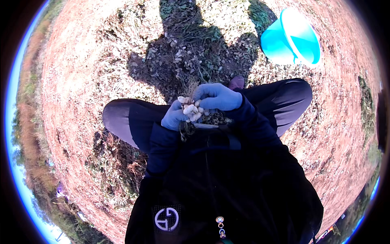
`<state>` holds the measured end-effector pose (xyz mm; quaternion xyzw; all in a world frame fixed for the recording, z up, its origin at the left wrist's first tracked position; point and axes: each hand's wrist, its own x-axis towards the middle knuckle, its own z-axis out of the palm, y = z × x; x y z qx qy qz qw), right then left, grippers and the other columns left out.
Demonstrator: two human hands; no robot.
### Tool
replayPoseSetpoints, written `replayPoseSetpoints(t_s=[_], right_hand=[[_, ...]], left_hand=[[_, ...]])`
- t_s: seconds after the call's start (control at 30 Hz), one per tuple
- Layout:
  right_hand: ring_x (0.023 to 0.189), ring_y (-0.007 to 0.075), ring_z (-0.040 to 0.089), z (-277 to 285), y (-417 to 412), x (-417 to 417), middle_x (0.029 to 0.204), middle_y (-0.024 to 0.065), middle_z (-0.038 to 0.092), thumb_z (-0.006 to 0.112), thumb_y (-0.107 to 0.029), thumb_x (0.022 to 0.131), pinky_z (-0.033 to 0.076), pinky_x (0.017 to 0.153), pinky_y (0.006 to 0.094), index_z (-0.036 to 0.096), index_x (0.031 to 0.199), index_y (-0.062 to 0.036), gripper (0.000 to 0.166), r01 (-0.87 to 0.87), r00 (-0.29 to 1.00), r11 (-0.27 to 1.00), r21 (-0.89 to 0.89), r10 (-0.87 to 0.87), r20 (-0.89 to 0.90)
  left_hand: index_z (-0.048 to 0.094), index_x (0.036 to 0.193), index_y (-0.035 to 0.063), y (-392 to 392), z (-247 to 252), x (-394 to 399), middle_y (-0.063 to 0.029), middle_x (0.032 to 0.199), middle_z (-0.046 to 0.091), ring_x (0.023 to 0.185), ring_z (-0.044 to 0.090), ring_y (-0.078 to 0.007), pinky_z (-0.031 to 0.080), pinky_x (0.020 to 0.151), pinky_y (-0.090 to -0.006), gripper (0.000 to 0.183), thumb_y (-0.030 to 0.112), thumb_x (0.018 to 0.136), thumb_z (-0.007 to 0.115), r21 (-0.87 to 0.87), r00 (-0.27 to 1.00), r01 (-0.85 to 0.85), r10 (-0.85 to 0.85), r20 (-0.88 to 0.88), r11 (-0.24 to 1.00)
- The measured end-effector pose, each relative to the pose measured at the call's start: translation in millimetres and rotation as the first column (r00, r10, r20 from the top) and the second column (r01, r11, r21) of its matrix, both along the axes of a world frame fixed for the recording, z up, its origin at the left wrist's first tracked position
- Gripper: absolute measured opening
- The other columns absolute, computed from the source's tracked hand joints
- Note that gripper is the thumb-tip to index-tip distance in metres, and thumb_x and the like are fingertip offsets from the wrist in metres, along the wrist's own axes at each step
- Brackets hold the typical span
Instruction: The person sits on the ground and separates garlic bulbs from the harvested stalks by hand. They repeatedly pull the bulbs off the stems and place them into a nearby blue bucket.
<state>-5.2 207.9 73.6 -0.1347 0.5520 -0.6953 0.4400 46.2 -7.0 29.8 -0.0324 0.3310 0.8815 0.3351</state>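
A cluster of peanut pods (pixel 192 110) with its dry roots (pixel 192 89) is held between my two gloved hands, above my lap. My left hand (pixel 175 116), in a light blue glove, grips the cluster from the left side. From the right, my right hand (pixel 218 97), gloved the same way, has its thumb and fingers closed at the pods and root. Its fingertips are partly hidden behind the cluster. Beyond the hands, loose peanut pods (pixel 179 56) lie among pulled peanut plants (pixel 195 36) in the shadow on the ground.
A turquoise plastic bucket (pixel 275 41) stands at the upper right, beyond my right knee. My bent legs (pixel 128 119) flank the hands. More dried plants (pixel 118 164) lie to the left of my body. Bare reddish soil (pixel 70 100) spreads around, with brush (pixel 33 128) at the field's far left edge.
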Motion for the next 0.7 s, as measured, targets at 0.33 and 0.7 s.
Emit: replayPoseSetpoints(t_s=[0.33,0.7], right_hand=[[0.059,0.0041,0.053,-11,-18,17,0.075,-0.0025,0.056,0.055,-0.019,0.089,0.042,0.052,0.0182,0.055,0.097,-0.0049,0.017,0.136,0.987,0.990,-0.023,-0.137,-0.079],[0.055,0.0132,0.057,-58,-34,21,0.068,0.0047,0.058,0.038,-0.039,0.096,0.048,0.051,0.0260,0.055,0.098,-0.0022,0.040,0.354,0.916,0.910,-0.216,-0.292,0.274]], left_hand=[[0.055,0.102,-0.0019,5,0,11,-0.0124,0.089,0.062,0.069,0.059,-0.0190,0.047,0.059,-0.0280,0.037,0.004,0.066,0.060,-0.103,0.999,-0.034,0.037,0.026,0.994],[0.050,0.107,-0.0052,5,-25,6,-0.0175,0.089,0.059,0.064,0.055,-0.0216,0.047,0.056,-0.0290,0.041,0.003,0.067,0.051,0.247,0.978,-0.194,0.170,0.117,0.949]])
